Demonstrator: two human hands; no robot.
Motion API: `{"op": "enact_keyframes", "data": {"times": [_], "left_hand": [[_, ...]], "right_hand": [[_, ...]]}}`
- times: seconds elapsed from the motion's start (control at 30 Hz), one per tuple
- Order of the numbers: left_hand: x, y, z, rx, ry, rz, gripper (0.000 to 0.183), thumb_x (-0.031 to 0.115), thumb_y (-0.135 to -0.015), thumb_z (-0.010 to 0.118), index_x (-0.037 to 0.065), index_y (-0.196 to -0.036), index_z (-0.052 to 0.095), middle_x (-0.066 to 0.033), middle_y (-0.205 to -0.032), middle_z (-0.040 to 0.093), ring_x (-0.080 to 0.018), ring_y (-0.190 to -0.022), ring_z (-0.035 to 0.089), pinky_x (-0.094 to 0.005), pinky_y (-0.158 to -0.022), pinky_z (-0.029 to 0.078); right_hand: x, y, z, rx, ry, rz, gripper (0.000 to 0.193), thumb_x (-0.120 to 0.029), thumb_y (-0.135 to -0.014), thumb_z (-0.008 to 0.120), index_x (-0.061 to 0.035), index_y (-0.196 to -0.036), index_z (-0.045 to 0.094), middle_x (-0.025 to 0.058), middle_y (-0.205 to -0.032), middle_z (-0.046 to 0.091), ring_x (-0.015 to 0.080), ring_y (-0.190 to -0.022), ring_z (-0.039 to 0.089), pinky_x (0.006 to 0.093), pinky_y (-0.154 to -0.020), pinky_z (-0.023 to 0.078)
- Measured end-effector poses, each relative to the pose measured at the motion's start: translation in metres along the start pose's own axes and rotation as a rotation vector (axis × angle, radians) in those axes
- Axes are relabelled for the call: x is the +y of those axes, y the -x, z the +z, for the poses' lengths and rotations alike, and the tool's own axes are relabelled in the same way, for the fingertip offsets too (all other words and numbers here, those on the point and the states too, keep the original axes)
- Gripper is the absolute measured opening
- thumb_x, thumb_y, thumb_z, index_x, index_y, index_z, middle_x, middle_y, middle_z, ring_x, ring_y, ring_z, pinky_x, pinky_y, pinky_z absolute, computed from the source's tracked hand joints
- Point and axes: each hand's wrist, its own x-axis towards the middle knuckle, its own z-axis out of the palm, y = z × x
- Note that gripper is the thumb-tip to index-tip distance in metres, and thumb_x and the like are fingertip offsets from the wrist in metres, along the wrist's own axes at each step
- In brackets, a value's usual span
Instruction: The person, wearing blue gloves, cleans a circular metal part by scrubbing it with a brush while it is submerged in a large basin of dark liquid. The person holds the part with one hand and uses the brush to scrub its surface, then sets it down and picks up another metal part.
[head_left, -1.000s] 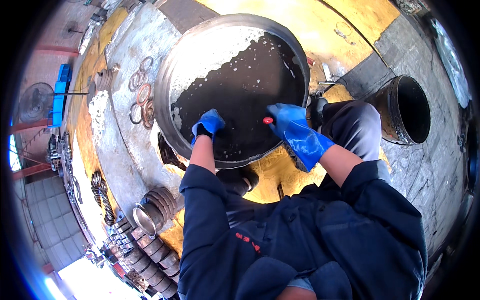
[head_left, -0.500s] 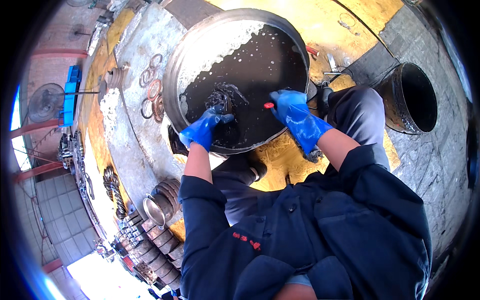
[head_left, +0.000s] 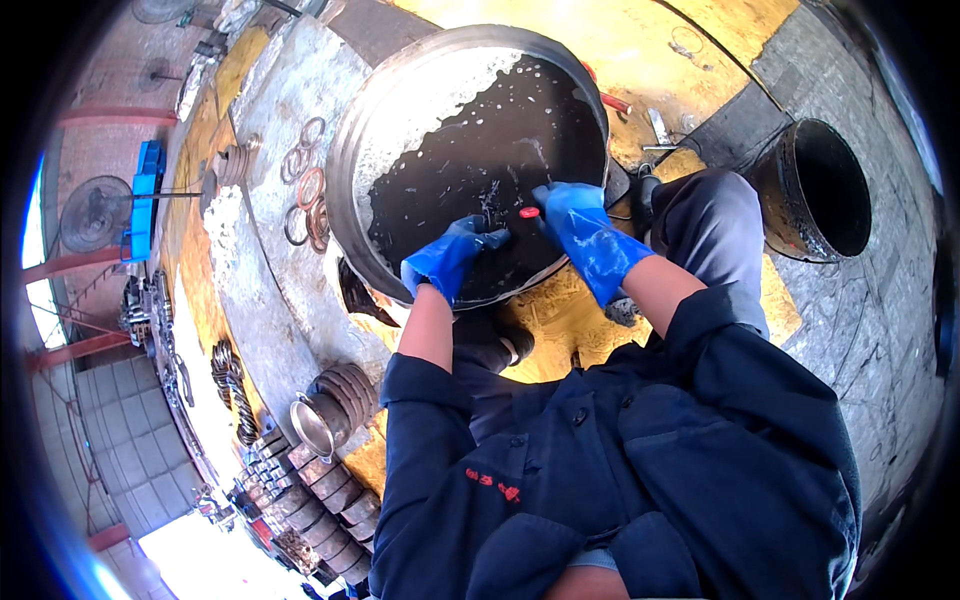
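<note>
A wide round metal tub [head_left: 345, 190] holds dark liquid [head_left: 450, 170], with pale foam [head_left: 425, 95] along its far left. Both my hands wear blue rubber gloves and reach in over the near rim. My left hand [head_left: 455, 252] is low at the liquid, its fingers curled; dark, wet glints rise just beyond them, and whatever it grips is hidden. Closed on the right is my right hand [head_left: 578, 222], from which the red end of a handle [head_left: 529, 212] sticks out to the left. The rest of that tool cannot be seen.
A dark open drum [head_left: 815, 190] stands at right, past my knee. Several metal rings [head_left: 310, 185] lie left of the tub. A red-handled tool [head_left: 615, 103] is by its far right rim. Stacked metal cylinders [head_left: 320, 500] and a steel bowl-like part [head_left: 313, 428] sit at lower left.
My left hand has moved right, closer to the right hand. The splash at its fingers has shrunk and shifted right with it. My right hand has moved slightly left, still holding the red-ended handle.
</note>
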Motion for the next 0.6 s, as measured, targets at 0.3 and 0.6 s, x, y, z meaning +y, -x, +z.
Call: {"op": "enact_keyframes", "data": {"times": [0.3,0.6], "left_hand": [[0.000,0.021,-0.035,0.397,-0.129,0.048,0.025,0.021,-0.081,0.065,0.003,-0.099,0.068,-0.0202,-0.089,0.068,-0.0389,-0.083,0.064,-0.0421,-0.076,0.050],[-0.019,0.099,-0.030,0.472,1.082,0.133,0.027,0.017,-0.086,0.071,0.002,-0.108,0.067,-0.0046,-0.096,0.069,-0.0129,-0.094,0.061,-0.0287,-0.083,0.047]], "right_hand": [[-0.003,-0.010,-0.004,-0.169,0.041,0.110,0.027,-0.033,-0.083,0.064,-0.0154,-0.102,0.069,0.0102,-0.097,0.071,0.0314,-0.092,0.069,0.0455,-0.076,0.054],[-0.040,-0.041,-0.021,-0.046,-0.860,0.046,0.018,-0.019,-0.089,0.057,-0.0072,-0.094,0.069,0.0101,-0.090,0.071,0.0223,-0.082,0.069,0.0333,-0.076,0.054]]}}
